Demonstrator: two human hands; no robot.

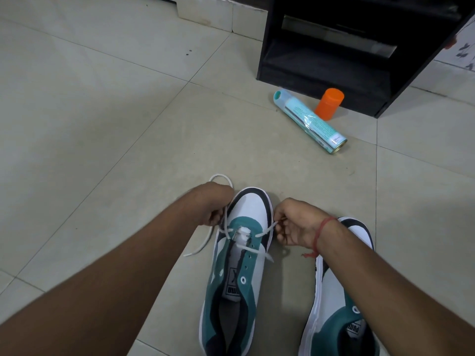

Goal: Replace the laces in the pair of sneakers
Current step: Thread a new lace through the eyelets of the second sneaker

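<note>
Two white, teal and black sneakers stand on the tiled floor, toes pointing away from me. A white lace (232,231) runs through the lowest eyelets of the left sneaker (246,209); its upper eyelets are bare. My left hand (214,205) grips the lace's left strand beside the toe, and the strand loops out past my hand and trails onto the floor. My right hand (293,222) pinches the right strand just off the shoe's right side. The right sneaker (336,286) lies partly under my right forearm, with no lace visible in it.
A teal spray can (309,120) lies on its side on the floor ahead, beside an upright orange cup (329,104). Behind them stands a black open shelf unit (359,47). A white plinth (221,14) runs along the far edge.
</note>
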